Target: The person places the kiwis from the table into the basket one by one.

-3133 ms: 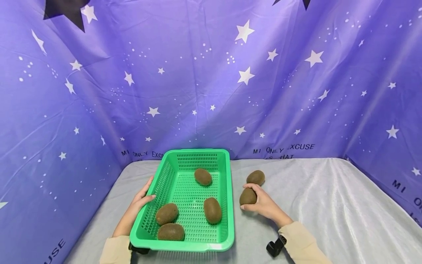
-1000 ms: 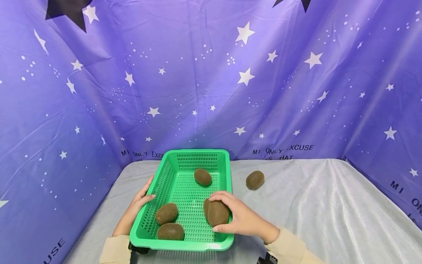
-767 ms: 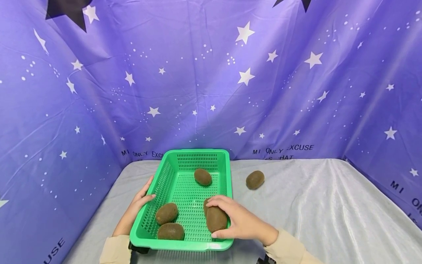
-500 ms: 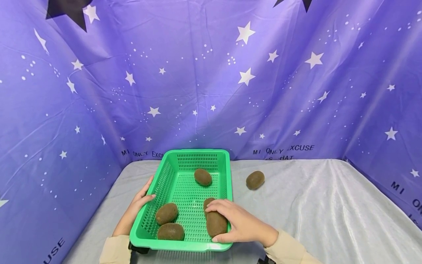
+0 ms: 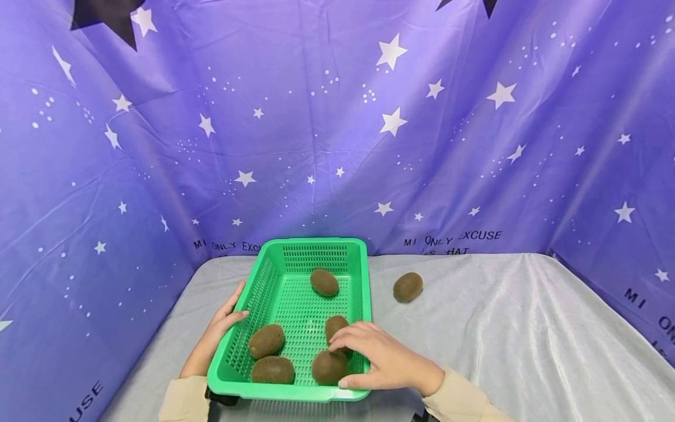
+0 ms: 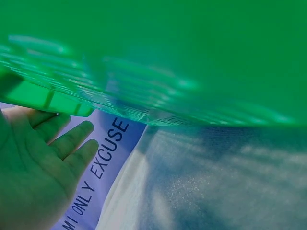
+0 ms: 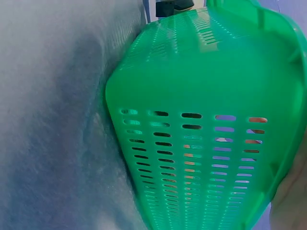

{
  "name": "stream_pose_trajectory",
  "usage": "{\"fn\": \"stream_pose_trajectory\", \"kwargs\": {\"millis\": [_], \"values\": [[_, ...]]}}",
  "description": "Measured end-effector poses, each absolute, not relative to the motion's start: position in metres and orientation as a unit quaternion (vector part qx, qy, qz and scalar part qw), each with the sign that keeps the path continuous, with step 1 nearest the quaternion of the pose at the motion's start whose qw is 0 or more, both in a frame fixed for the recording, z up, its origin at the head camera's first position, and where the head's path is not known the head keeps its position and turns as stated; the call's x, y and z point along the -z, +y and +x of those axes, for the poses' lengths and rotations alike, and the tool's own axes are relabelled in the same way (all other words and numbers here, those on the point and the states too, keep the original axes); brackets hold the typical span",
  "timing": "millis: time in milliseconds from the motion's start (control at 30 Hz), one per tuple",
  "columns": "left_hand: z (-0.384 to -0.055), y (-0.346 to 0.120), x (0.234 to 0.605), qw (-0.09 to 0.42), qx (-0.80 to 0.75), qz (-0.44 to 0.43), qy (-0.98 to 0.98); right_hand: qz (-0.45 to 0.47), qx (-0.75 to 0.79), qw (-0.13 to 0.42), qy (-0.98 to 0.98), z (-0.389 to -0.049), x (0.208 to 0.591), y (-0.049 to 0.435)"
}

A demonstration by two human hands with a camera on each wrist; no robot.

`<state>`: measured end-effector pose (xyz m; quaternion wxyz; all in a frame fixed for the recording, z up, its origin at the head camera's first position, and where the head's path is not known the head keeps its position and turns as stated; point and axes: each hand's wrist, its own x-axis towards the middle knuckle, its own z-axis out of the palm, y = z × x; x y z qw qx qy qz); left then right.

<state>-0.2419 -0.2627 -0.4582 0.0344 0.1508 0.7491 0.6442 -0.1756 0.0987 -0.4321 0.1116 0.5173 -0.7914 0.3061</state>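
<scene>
In the head view, my left hand [image 5: 218,328] holds the left rim of the green plastic basket [image 5: 287,391], thumb over the edge. The left wrist view shows its other fingers [image 6: 72,139] loosely extended outside the wall. My right hand [image 5: 385,357] reaches over the right rim with fingers spread and relaxed. Just left of its fingertips lies a brown kiwi [image 5: 328,369] on the basket floor. Another kiwi [image 5: 336,327] sits behind it, partly covered by the fingers. In the right wrist view the basket wall [image 7: 192,91] hides most of the right hand.
Two kiwis [image 5: 266,341] lie together at the basket's front left, and one kiwi [image 5: 324,283] lies toward its back. Outside, a kiwi [image 5: 408,287] rests on the grey cloth [image 5: 501,328] to the right. A purple starry curtain [image 5: 337,117] surrounds the table.
My right hand carried a kiwi from the cloth into the basket, lowered it at the front right and let go. That kiwi shifted slightly left. My left hand stayed on the rim.
</scene>
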Motion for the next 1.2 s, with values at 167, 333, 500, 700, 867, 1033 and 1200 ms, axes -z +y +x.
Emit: {"fn": "stream_pose_trajectory", "kwargs": {"millis": [167, 333, 500, 700, 867, 1033, 1200], "values": [[-0.242, -0.263, 0.459, 0.028, -0.643, 0.154, 0.75, 0.512, -0.321, 0.112, -0.789, -0.175, 0.434, 0.101], [-0.242, -0.264, 0.46, 0.034, -0.651, 0.157, 0.742, 0.505, -0.361, 0.143, -0.771, -0.177, 0.437, 0.107], [-0.243, -0.265, 0.46, 0.041, -0.65, 0.151, 0.744, 0.47, -0.408, 0.159, -0.766, -0.184, 0.44, 0.12], [-0.244, -0.266, 0.46, 0.036, -0.648, 0.163, 0.743, 0.404, -0.452, 0.169, -0.777, -0.195, 0.443, 0.139], [-0.245, -0.266, 0.459, 0.031, -0.63, 0.16, 0.76, 0.334, -0.472, 0.169, -0.798, -0.2, 0.438, 0.146], [-0.247, -0.264, 0.458, 0.036, -0.628, 0.153, 0.762, 0.27, -0.466, 0.191, -0.82, -0.201, 0.424, 0.15], [-0.245, -0.264, 0.459, 0.032, -0.633, 0.148, 0.759, 0.191, -0.504, 0.204, -0.818, -0.216, 0.436, 0.159]]}}
